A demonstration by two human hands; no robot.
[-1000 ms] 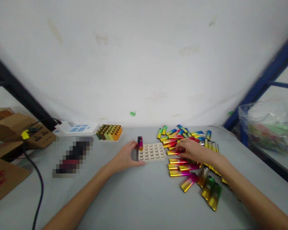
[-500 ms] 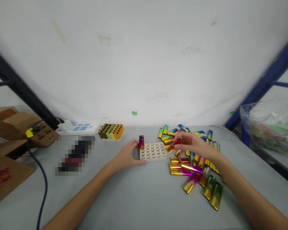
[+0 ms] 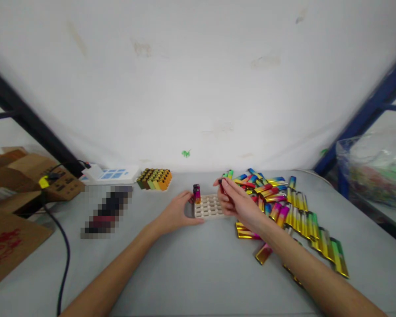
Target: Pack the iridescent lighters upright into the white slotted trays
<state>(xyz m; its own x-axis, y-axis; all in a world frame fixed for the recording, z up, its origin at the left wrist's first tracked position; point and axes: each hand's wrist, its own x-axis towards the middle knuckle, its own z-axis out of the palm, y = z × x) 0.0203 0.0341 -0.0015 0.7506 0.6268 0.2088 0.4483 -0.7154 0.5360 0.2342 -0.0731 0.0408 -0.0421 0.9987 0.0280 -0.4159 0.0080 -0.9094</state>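
Observation:
A white tray with rows of slots lies on the table. My left hand grips its left end, thumb along the front edge and fingers behind. Purple-and-gold lighters with black tops stand upright in the tray's back left corner. Over the tray's right end is my right hand, closed on a lighter. Only the dark tip of that lighter shows, as my fingers hide the rest. Beside this hand lies a loose pile of shiny multicoloured lighters.
A filled block of lighters stands farther back on the left. Beyond it are a white power strip, cardboard boxes and a black cable. A clear plastic bag sits at the right. The wall closes off the back.
My right hand has moved left from the pile to the tray's right end with a lighter in it. Some lighters at the right lie differently. My left hand stays on the tray.

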